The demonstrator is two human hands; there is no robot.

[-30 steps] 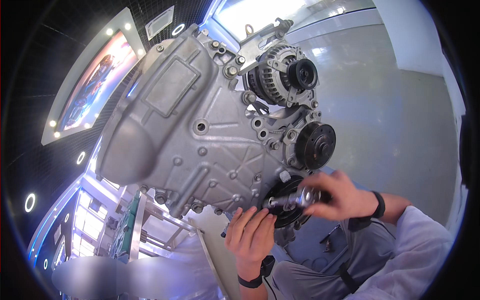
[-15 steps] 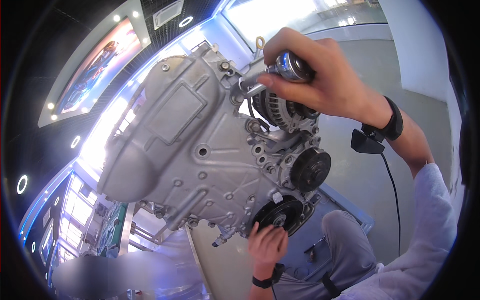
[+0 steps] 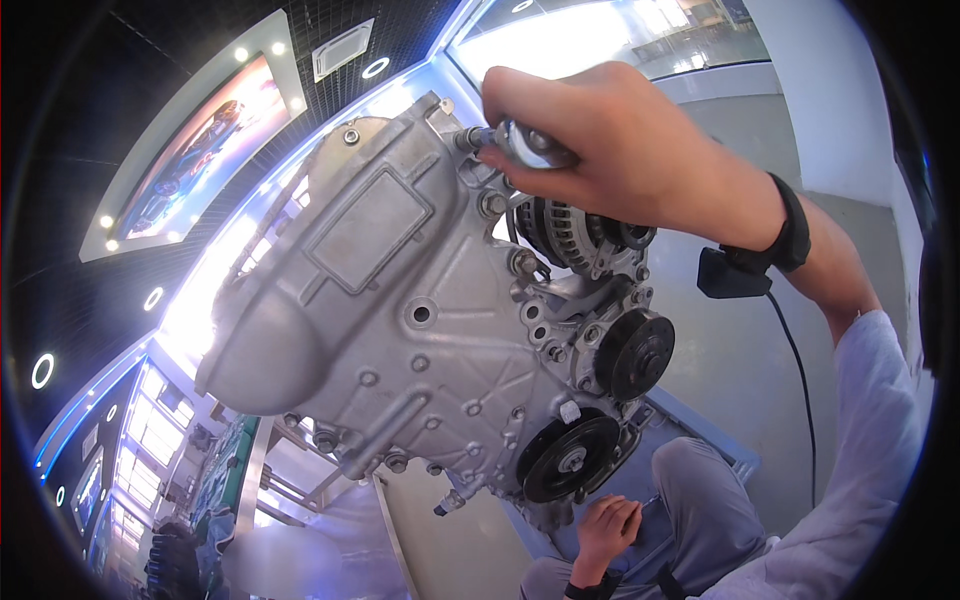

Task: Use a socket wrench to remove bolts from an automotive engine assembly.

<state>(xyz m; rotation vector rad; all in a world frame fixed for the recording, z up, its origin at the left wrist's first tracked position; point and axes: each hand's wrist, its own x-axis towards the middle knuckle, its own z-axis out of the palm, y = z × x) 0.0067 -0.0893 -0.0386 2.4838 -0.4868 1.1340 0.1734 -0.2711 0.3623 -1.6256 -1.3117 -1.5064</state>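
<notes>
My right hand [image 3: 640,150] is wrapped round the shiny head of a ratchet wrench [image 3: 540,148] at the top of a grey metal engine [image 3: 470,350]. The wrench's socket end points at a bolt [image 3: 465,140] on the upper edge of the engine's front cover; my fingers partly hide where they meet. Below the crankshaft pulley [image 3: 568,458], apart from the engine, is my left hand [image 3: 608,530] with its fingers curled together. What those fingers hold, if anything, is too small to make out.
An alternator [image 3: 560,235] and a black upper pulley [image 3: 635,352] sit on the engine's right side. A black cable [image 3: 803,400] hangs from the device on my right wrist. My bent leg [image 3: 705,500] is beside a blue-grey base [image 3: 735,450]. A metal-framed bench [image 3: 255,470] stands at lower left.
My right hand has moved left with the ratchet wrench, onto the bolt at the cover's upper edge. My left hand has left the crankshaft pulley and dropped down to the right.
</notes>
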